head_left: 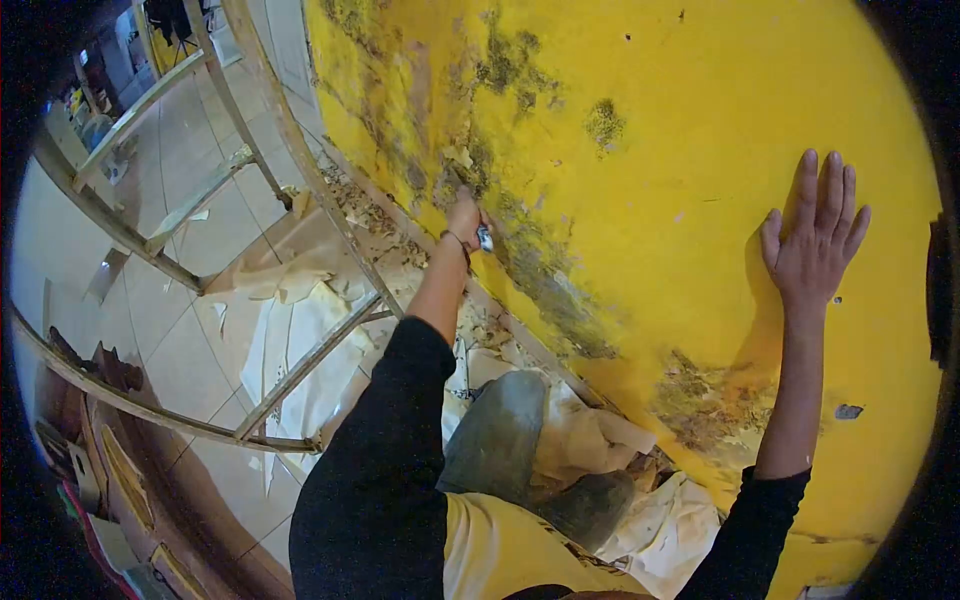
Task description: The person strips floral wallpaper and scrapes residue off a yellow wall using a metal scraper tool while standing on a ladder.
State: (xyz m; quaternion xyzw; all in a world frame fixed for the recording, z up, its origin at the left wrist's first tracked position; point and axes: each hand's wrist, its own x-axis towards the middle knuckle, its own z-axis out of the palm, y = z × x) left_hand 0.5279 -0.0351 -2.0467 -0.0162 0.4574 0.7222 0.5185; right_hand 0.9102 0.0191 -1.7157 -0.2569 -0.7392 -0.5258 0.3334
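My left hand (463, 218) is closed around a scraper, whose pale blue-white handle end (485, 238) sticks out below the fist. The working end of the tool is up against the low, damaged part of the yellow wall (720, 110), partly hidden by my fingers. Dark mould and bare, flaking plaster (480, 165) surround that spot. Further right, my right hand (820, 230) lies flat on the sound yellow paint with fingers stretched upward, holding nothing.
A wooden ladder-like frame (310, 170) stands to the left, close to my left arm. Paint flakes and debris (370, 215) line the wall's foot. Crumpled pale sheets (300, 340) cover floor tiles around my knees (495, 430). Carved wooden furniture (130, 470) sits at lower left.
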